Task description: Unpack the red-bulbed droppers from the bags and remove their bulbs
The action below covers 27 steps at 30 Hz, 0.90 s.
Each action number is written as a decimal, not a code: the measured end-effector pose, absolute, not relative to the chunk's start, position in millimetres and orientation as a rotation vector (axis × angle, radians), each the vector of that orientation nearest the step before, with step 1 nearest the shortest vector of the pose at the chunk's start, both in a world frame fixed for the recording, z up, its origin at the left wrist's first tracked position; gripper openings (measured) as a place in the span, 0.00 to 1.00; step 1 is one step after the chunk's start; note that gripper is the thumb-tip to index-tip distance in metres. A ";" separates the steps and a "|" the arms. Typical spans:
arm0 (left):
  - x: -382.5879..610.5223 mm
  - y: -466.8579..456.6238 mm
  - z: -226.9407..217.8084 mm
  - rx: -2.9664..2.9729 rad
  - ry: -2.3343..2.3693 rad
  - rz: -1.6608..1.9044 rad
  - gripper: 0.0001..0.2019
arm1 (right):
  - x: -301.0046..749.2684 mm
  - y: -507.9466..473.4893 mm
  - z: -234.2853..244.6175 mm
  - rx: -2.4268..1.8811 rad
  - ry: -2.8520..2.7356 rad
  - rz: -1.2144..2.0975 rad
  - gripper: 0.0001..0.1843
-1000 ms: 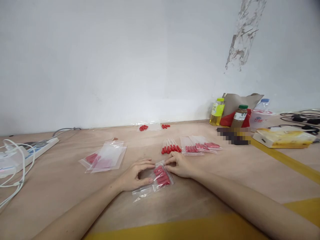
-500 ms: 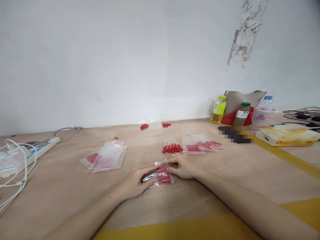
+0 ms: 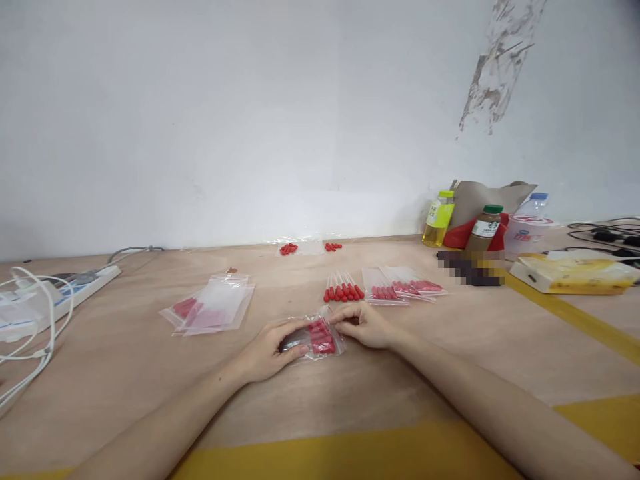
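A small clear zip bag [image 3: 320,337] holding several red-bulbed droppers lies on the wooden table [image 3: 410,373] in front of me. My left hand [image 3: 273,347] grips its left end, thumb under and fingers over. My right hand [image 3: 363,325] pinches the bag's upper right edge. Just behind the hands lies a loose row of red-bulbed droppers [image 3: 343,289]. To its right lie filled bags [image 3: 400,287].
A pile of zip bags [image 3: 213,307] lies to the left. Red caps [image 3: 287,249] sit by the wall. A power strip with white cables [image 3: 45,300] is far left. Bottles [image 3: 437,219], a paper bag [image 3: 493,200], a yellow box [image 3: 570,277] and black cables stand at right.
Both hands have folded the bag's empty left part over the red bulbs, so the bag is now a shorter bundle. The hands stay on it.
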State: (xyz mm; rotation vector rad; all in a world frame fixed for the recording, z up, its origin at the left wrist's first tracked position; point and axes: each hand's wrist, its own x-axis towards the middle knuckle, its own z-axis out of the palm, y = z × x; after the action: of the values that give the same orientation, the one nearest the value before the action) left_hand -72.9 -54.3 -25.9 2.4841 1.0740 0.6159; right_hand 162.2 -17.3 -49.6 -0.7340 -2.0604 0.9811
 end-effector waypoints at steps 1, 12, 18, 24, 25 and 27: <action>-73.1 -54.1 -25.9 2.488 1.070 0.606 0.21 | 160.9 -17.5 -51.1 -0.763 -2.053 1.026 0.12; -75.0 -51.2 -27.6 2.488 1.073 0.577 0.22 | 166.3 -21.4 -37.6 -0.846 -2.113 1.249 0.33; -72.5 -52.9 -25.4 2.471 1.067 0.624 0.21 | 162.3 -24.2 -43.8 -0.902 -2.042 1.188 0.31; -69.4 -49.6 -33.6 2.423 1.174 0.689 0.18 | 155.7 -33.3 -39.3 -0.864 -2.075 1.139 0.18; -69.0 -49.1 -34.7 2.428 1.190 0.691 0.18 | 154.7 -34.7 -37.8 -0.897 -2.104 1.074 0.18; -68.3 -48.9 -35.5 2.449 1.196 0.686 0.17 | 152.7 -37.1 -35.7 -0.967 -2.168 0.935 0.16</action>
State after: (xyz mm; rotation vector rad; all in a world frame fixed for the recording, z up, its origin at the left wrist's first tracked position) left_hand -68.3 -48.9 -35.5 2.4493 1.1957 0.6862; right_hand 152.7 -37.1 -35.7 -0.9667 -2.1677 0.9347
